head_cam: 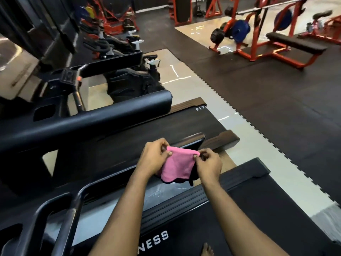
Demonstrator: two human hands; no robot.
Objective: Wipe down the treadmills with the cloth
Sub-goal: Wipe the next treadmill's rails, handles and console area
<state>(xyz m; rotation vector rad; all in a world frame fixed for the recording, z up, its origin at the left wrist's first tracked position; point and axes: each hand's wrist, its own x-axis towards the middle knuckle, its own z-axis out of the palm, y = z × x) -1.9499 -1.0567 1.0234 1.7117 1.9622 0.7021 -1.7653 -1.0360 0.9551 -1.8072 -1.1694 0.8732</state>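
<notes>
The cloth (177,166) is pink with a dark edge at its lower hem. It hangs slack between the left grip (153,158) and the right grip (209,166), each pinching a top corner. The near treadmill (212,217) lies below both grips, its black belt lettered "NESS" in white and a ribbed side rail under the cloth; the far treadmill (166,126) lies beyond the grips, parallel, with a dark belt marked "FIT" and brown side rails.

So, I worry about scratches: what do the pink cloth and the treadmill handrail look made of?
The pink cloth looks like microfibre: matte, fuzzy, hanging in folds from the left hand and right hand. The handrail looks like black plastic or coated metal, semi-gloss, with a long highlight.
</notes>
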